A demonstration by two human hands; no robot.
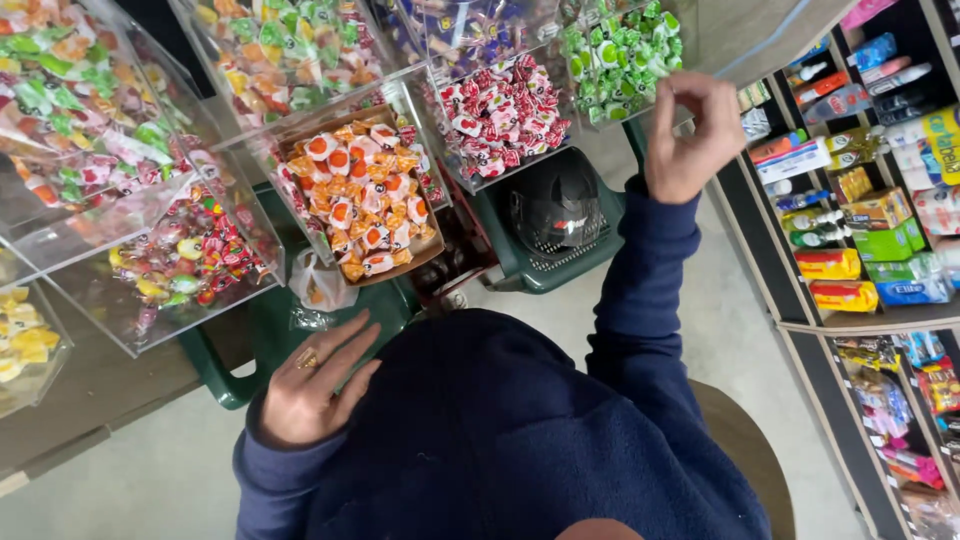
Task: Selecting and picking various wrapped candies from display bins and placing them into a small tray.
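Left hand (318,388) flat, open on dark-blue lap | right hand (690,135) pinched at green-candy bin (620,55)

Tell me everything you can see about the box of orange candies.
The box of orange candies is a brown, cardboard-looking tray, heaped with sweets in orange and white twisted wrappers. It sits tilted inside a clear plastic bin, between a bin of mixed sweets and one of red sweets. Neither hand touches it; the left hand lies below it.
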